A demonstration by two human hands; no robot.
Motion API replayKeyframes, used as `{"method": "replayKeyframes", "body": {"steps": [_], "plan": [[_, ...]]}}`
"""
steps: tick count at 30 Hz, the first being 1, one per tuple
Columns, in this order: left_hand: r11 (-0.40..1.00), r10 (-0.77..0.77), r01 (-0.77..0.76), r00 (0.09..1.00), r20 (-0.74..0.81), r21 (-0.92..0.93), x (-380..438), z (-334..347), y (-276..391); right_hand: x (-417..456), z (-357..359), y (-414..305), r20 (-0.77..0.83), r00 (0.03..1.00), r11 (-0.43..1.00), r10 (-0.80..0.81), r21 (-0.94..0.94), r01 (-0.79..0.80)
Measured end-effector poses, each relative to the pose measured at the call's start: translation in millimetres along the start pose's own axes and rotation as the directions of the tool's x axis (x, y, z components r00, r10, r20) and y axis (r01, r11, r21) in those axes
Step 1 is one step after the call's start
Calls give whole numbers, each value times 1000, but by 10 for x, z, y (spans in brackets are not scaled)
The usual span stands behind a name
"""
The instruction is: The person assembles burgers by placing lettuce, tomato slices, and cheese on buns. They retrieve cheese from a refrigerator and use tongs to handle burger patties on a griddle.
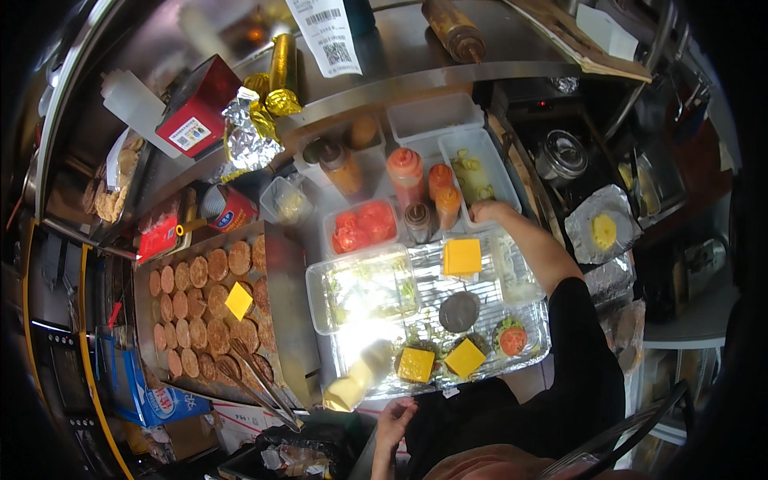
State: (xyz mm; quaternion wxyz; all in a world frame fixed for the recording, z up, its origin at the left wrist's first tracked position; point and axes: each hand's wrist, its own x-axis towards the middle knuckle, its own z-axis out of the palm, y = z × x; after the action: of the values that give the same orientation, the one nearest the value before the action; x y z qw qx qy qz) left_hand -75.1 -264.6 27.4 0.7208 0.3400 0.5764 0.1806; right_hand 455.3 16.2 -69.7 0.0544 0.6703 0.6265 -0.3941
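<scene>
My right hand [489, 210] reaches into the near end of a clear plastic container [510, 177] of pickle slices [471, 171]; its fingertips are hidden. Low in front of my body, my left hand [396, 417] has its fingers curled, and I cannot see anything in it. Between them lies a foil-lined tray [427, 285]. Along its near edge sit two stacks topped with cheese slices [416, 365] and one topped with a tomato slice [513, 341] over lettuce. Behind these is a dark round bun piece [459, 311]. A pile of cheese slices [462, 257] lies farther back.
On the left, a griddle [294, 336] holds several patties [198, 271], one cheese slice [239, 301] and metal tongs [264, 384]. Squeeze bottles [405, 171] stand behind a tub of tomato slices [365, 227]. A steel shelf [384, 78] overhangs the back.
</scene>
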Motion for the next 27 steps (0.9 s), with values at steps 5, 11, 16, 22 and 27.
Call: {"method": "replayKeyframes", "body": {"steps": [5, 11, 16, 22, 27], "plan": [[992, 104, -107, 993, 58, 61, 166, 53, 33, 6, -61, 22, -20, 991, 989, 132, -61, -133], [994, 87, -92, 992, 87, 64, 237, 163, 75, 54, 11, 134, 46, 988, 989, 148, 2, -148], [986, 133, -142, 986, 101, 91, 309, 249, 162, -1, -94, -68, 78, 972, 974, 224, 3, -225], [965, 239, -250, 962, 128, 75, 380, 298, 182, -108, -246, -267, 37, 974, 975, 223, -2, -223], [965, 256, -261, 958, 130, 20, 438, 355, 323, -119, -181, -187, -163, 944, 916, 287, 335, -221]]}}
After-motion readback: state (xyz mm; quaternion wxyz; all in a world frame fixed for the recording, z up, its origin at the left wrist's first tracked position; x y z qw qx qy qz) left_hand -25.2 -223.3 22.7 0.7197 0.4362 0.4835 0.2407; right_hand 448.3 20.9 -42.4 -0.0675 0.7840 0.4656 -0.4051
